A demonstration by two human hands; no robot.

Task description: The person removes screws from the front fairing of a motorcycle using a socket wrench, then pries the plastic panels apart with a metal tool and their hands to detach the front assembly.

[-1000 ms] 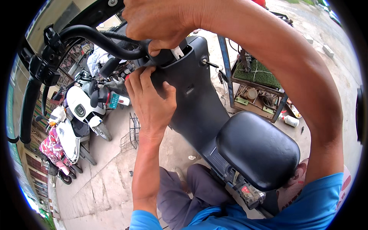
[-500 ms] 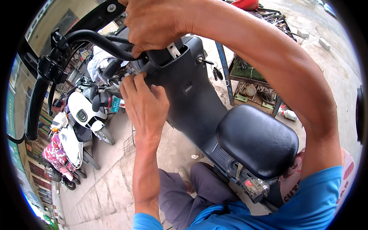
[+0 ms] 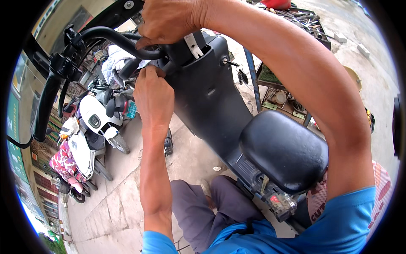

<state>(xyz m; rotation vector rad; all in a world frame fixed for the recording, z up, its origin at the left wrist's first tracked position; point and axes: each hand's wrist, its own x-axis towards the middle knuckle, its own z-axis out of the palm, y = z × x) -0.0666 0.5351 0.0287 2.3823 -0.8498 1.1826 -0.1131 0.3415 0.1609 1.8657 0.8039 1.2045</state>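
A black scooter's front panel (image 3: 209,91) stands before me, with a bent black handlebar (image 3: 114,36) above it on the left. My left hand (image 3: 154,91) is closed at the panel's upper left edge, its fingertips tucked in below the handlebar. Over the steering column, my right hand (image 3: 169,21) is bent with its thumb against the handlebar; its other fingers are largely hidden. A pale metal bracket (image 3: 193,45) shows in the panel's top opening. The key (image 3: 230,62) sits in the lock at the panel's right, with a fob hanging from it.
The black seat (image 3: 283,150) lies to the right, close to my right arm. Parked scooters (image 3: 95,112) stand on the left. A tool tray (image 3: 302,23) and a blue-legged rack (image 3: 253,80) are behind at the right. A dark object (image 3: 168,142) rests on the concrete.
My left hand has drawn its fingers together and shifted up and slightly left along the panel edge. The right hand stays at the column. The view has shifted slightly.
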